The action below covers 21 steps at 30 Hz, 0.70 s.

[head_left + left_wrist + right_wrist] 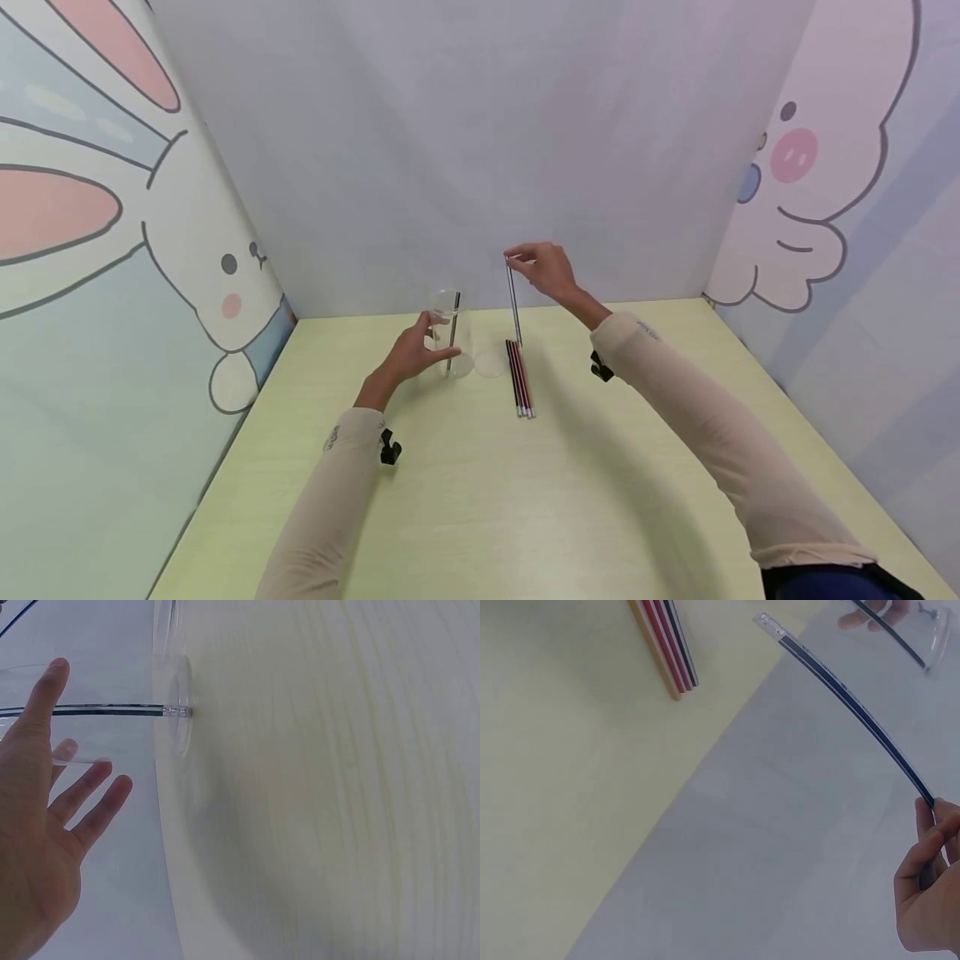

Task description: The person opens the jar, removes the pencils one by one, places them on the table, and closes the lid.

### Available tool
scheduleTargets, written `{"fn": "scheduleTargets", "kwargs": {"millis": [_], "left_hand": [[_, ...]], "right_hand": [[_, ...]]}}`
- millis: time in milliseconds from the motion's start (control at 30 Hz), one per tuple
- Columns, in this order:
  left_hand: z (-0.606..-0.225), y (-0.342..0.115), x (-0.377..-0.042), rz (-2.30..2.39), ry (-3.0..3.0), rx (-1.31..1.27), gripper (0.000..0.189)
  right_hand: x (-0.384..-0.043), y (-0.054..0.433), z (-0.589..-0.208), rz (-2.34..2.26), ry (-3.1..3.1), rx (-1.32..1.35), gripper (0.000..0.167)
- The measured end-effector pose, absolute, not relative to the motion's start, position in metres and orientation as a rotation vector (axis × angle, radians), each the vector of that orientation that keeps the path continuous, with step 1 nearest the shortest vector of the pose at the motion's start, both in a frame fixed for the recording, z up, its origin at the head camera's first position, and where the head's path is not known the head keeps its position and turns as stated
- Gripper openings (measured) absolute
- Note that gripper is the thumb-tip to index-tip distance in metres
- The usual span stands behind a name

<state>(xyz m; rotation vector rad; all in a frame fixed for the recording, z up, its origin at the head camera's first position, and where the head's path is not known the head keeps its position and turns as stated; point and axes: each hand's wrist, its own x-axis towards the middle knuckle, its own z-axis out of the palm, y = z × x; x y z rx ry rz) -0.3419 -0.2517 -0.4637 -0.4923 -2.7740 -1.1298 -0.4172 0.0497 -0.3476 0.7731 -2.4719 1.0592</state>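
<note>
A clear, see-through cup [463,333] stands upright on the table, a dark striped pencil [135,710] leaning inside it with its silvery end at the bottom. My left hand [411,350] holds the cup from the left, thumb on the near side and fingers round the far side. Above and to the right, my right hand [546,268] pinches the upper end of another dark striped pencil [855,709]. That pencil hangs nearly upright, its silvery end downward, over several pencils [521,379] lying side by side, dark and red.
A clear round disc [491,364] lies on the pale yellow table [480,500] between the cup and the lying pencils. A plain light wall [480,167] rises behind the table's far edge, with cartoon-printed walls on the left and right.
</note>
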Motion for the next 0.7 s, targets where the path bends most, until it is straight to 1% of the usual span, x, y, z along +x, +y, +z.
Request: {"fn": "scheduleTargets", "kwargs": {"millis": [300, 700], "left_hand": [[-0.464, -0.255, -0.342, -1.144, -2.769, -0.508, 0.072], [-0.465, -0.254, -0.341, -1.154, -2.752, -0.516, 0.074]], "right_hand": [[-0.418, 0.058, -0.372, 1.059, -2.503, 0.751, 0.021], [-0.412, 0.068, -0.414, 1.107, -2.666, 0.679, 0.024]]}}
